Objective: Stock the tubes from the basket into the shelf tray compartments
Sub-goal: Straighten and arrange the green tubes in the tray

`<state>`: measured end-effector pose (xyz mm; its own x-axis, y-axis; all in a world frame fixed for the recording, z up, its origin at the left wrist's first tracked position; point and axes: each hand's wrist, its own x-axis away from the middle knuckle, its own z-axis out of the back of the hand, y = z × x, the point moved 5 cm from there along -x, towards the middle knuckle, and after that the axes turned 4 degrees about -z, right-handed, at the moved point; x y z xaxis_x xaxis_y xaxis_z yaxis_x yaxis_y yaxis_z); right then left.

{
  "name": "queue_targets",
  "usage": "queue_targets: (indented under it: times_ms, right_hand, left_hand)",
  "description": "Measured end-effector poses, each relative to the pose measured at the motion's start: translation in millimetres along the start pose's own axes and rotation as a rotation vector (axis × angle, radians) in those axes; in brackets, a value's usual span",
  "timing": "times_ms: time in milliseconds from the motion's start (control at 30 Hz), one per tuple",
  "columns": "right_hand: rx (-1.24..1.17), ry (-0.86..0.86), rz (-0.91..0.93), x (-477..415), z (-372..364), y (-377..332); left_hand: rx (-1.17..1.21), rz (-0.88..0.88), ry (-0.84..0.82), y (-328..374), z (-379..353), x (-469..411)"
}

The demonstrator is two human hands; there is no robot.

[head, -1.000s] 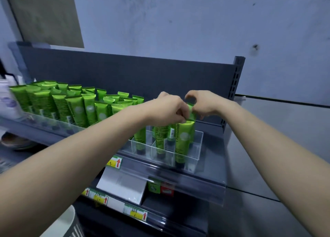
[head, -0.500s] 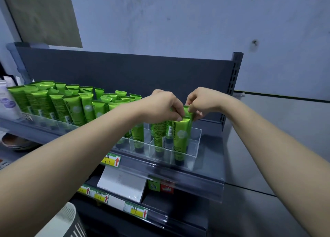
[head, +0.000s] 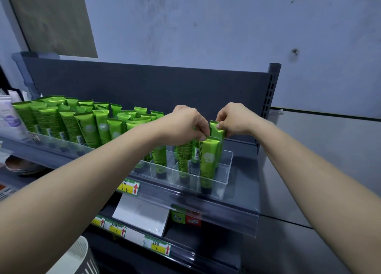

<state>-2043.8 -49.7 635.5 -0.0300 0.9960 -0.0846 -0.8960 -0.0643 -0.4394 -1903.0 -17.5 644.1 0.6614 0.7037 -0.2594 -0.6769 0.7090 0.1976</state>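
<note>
The front Chamomile tube [head: 207,162] stands cap down in the rightmost front compartment of the clear tray [head: 224,175]. Its flat crimped top is pinched between the thumb and fingertips of the left hand [head: 185,125], whose other fingers are curled in. Just behind it, a second green tube [head: 216,129] rises a little higher in the same end column. The right hand [head: 235,119] pinches its crimp the same way and has nothing else in its grasp.

Over the last second very little has shifted. Both hands have stayed at the tops of these two tubes, and the front tube was already upright in its slot. The visible difference is that the rear tube's crimp now shows more plainly above the front one, where it was mostly hidden behind the knuckles a second ago. I read this as seating and straightening rather than a fresh insertion. This pair looks nearly placed, and letting go seems the likely next call.

Other tubes stand in the neighbouring compartments, partly hidden by the left forearm. Dense rows of stocked tubes [head: 88,127] fill the shelf [head: 245,170] further left. The slatted rim of the basket [head: 76,257] shows at the lower left edge, but its contents are out of view, so how many tubes remain cannot be told.
</note>
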Motion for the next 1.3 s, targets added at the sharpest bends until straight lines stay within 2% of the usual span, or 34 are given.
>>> queue_targets:
  times_ms: [267,600,733,867,967,1133,1300]
  right_hand:
    - [-0.057,-0.109,0.015,3,-2,-7]
    - [-0.051,-0.311,0.002,13,3,-9]
    - [-0.008,-0.272,-0.009,12,17,-11]
    - [-0.049,-0.083,-0.007,1,32,-16]
    - [-0.046,0.030,0.047,-10,31,-27]
    - [0.052,-0.048,0.098,-23,7,-48]
    - [0.191,-0.068,0.090,-30,-7,-53]
  left_hand:
    - [-0.057,-0.011,0.016,2,-1,-1]
    - [0.107,0.059,-0.037,-5,2,4]
    - [0.118,0.066,0.049,-8,18,7]
    - [0.107,0.139,0.136,-21,32,15]
    - [0.070,0.174,0.136,-29,34,20]
    - [-0.082,0.147,-0.015,-27,22,21]
    - [-0.074,0.161,0.016,-26,24,24]
